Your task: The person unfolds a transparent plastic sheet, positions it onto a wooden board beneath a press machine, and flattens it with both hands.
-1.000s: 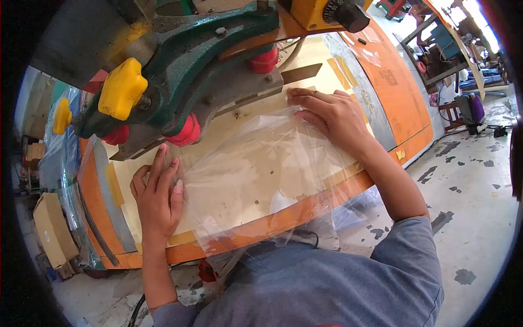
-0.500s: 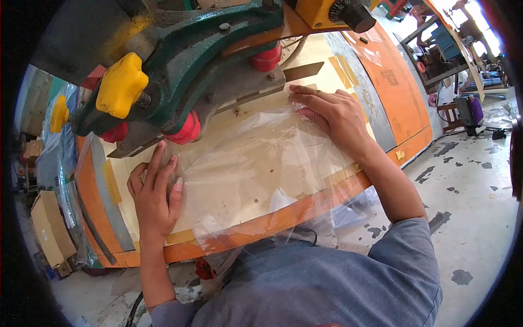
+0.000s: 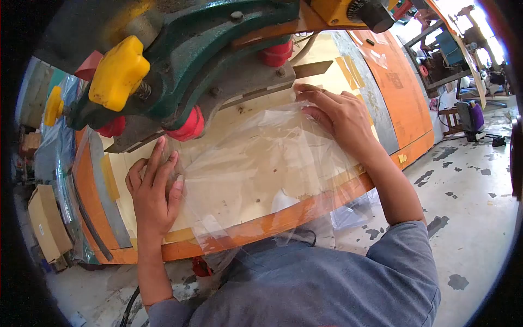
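Note:
A clear plastic sheet [image 3: 250, 169] lies over the pale-covered bed of a machine, its near part hanging over the orange front edge. At its left border my left hand [image 3: 155, 188] rests with fingers spread, the fingertips close to the metal bar [image 3: 218, 106] of the machine. My right hand [image 3: 338, 111] lies on the sheet's far right corner, fingers extended and slightly bent, near the bar's right end. Neither hand is wrapped round anything. The green machine head [image 3: 218, 49] with red knobs [image 3: 188, 125] stands just beyond the sheet.
A yellow star-shaped knob [image 3: 119, 73] juts out at upper left. An orange box with a black dial [image 3: 376, 16] sits above the right hand. The orange table [image 3: 392, 92] extends right. A cardboard box [image 3: 49, 223] stands at left, and a purple-and-grey object [image 3: 471, 116] is on the floor.
The view has shifted slightly, so the machine head appears a little higher and further right. Both hands keep nearly the same place on the sheet.

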Action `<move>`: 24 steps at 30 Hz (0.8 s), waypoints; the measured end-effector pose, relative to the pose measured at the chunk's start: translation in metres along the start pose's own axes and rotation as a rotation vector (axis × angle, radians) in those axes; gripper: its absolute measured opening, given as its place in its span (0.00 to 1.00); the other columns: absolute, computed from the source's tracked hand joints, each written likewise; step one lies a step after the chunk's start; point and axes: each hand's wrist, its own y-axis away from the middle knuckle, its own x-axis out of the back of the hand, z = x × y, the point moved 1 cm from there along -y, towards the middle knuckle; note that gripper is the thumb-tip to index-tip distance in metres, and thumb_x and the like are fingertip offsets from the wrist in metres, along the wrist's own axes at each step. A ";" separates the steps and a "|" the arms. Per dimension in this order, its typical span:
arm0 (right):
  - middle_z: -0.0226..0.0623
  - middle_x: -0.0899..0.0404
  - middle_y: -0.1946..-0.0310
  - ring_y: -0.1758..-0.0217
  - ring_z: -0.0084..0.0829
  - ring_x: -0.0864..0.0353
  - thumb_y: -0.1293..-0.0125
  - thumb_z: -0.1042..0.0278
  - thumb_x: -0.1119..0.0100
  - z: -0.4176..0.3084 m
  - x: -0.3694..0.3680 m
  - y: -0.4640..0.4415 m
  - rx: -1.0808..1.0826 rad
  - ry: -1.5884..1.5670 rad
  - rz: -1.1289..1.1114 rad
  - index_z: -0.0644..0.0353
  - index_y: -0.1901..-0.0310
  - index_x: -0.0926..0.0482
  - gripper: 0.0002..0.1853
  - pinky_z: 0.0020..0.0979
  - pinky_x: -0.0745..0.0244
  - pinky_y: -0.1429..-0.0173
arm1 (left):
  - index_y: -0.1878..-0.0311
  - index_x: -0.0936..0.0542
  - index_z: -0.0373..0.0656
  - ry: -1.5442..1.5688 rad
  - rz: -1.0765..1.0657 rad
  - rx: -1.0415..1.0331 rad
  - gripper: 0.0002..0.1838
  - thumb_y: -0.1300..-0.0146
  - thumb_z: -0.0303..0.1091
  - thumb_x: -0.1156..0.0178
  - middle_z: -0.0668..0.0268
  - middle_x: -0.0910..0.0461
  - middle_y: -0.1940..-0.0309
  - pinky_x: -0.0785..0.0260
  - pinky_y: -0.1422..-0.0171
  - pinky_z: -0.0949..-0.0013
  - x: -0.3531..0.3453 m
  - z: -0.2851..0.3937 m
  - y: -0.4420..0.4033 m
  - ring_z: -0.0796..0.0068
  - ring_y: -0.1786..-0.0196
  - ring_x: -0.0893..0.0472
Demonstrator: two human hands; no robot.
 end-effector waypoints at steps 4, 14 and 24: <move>0.31 0.09 0.53 0.59 0.40 0.11 0.24 0.54 0.36 -0.003 0.002 -0.002 -0.012 -0.019 -0.013 0.46 0.36 0.18 0.18 0.41 0.23 0.53 | 0.30 0.18 0.52 -0.024 0.000 0.007 0.26 0.30 0.41 0.38 0.70 0.30 0.17 0.46 0.19 0.52 0.001 0.000 0.000 0.54 0.31 0.30; 0.31 0.09 0.48 0.55 0.40 0.10 0.25 0.58 0.34 -0.003 -0.001 -0.002 -0.026 -0.038 0.014 0.45 0.37 0.16 0.18 0.40 0.20 0.52 | 0.32 0.17 0.52 -0.001 0.010 0.015 0.25 0.31 0.45 0.35 0.70 0.30 0.17 0.45 0.20 0.51 0.001 -0.004 0.001 0.54 0.32 0.29; 0.34 0.09 0.44 0.55 0.43 0.09 0.27 0.64 0.32 -0.010 -0.003 -0.004 -0.099 -0.104 0.018 0.48 0.36 0.14 0.19 0.39 0.18 0.48 | 0.30 0.18 0.58 0.016 0.028 0.039 0.28 0.34 0.46 0.32 0.78 0.34 0.15 0.46 0.21 0.48 0.000 -0.004 0.007 0.58 0.32 0.29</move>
